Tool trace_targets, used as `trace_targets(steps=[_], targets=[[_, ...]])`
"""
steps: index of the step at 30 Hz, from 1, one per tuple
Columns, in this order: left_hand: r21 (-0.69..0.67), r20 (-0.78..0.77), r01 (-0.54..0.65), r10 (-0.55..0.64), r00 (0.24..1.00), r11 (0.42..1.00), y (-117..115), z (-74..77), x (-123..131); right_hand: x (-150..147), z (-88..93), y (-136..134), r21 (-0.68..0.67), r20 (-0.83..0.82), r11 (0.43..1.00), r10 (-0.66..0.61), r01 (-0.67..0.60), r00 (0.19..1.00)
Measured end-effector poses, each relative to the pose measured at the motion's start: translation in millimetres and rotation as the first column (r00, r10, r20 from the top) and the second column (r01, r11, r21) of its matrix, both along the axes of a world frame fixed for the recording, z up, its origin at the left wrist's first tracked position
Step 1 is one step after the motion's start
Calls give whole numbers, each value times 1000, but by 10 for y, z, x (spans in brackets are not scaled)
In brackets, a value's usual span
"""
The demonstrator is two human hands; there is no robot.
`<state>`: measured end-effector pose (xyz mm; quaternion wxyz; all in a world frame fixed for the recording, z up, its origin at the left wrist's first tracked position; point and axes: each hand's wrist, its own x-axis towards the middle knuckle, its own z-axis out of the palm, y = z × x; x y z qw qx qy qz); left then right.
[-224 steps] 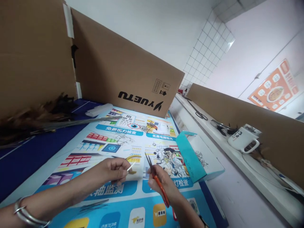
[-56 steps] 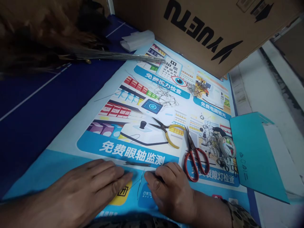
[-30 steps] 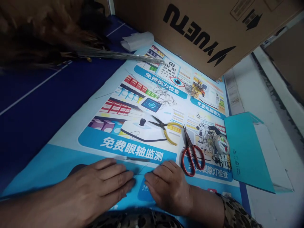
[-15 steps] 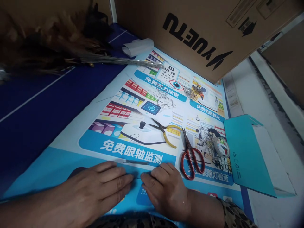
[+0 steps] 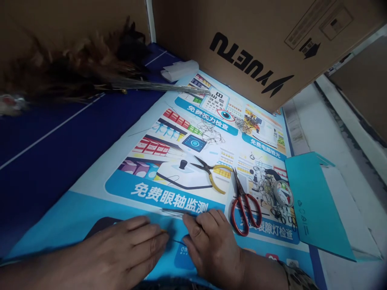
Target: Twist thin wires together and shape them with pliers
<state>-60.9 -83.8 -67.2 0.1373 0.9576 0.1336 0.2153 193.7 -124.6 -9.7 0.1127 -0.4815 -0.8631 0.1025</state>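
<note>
My left hand [image 5: 133, 249] lies low over the sheet, its fingers pressed together. From its fingertips a thin dark wire [image 5: 178, 241] runs to the thumb tip of my right hand [image 5: 211, 243], whose fingers are curled. The exact grip of both hands on it is partly hidden. Just beyond the fingertips lie several short straight wires [image 5: 173, 211], close to my right index finger. Yellow-handled pliers [image 5: 210, 171] and red-handled scissors [image 5: 245, 203] rest on the printed sheet [image 5: 90, 201] beyond my hands.
Right of the scissors are a heap of small wire pieces [image 5: 266, 185], a tape roll [image 5: 283, 193] and a teal box [image 5: 314, 205]. A bundle of long wires [image 5: 163, 86] and brown feathers [image 5: 75, 64] lie back left. A cardboard box [image 5: 242, 44] stands behind.
The view has tilted up slightly, so things sit lower in the picture. My right thumb and index finger have parted somewhat, and more of the short wires shows.
</note>
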Motion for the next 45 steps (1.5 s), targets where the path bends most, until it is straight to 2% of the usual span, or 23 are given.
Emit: trace_targets(steps=[5,12,18,27,33,45], targets=[[20,24,-8,8,1000,1000,10,40,16,8,-11,-6,-10,-37,1000,5,-5,999],[15,-37,-23,24,999,1000,-5,133,7,16,24,4,-14,-77,1000,24,-25,997],[26,-24,-11,12,1000,1000,-11,110,-2,3,6,1,15,-46,1000,26,-25,999],[-3,-57,2,-2,998,1000,5,142,-21,29,-64,-35,93,21,989,116,-118,993],[-5,-83,22,-22,996,1000,16,157,-25,26,-45,-21,124,-6,983,137,-135,991],[8,-89,-14,15,996,1000,3,139,-21,29,-41,-8,100,-28,987,130,-127,991]])
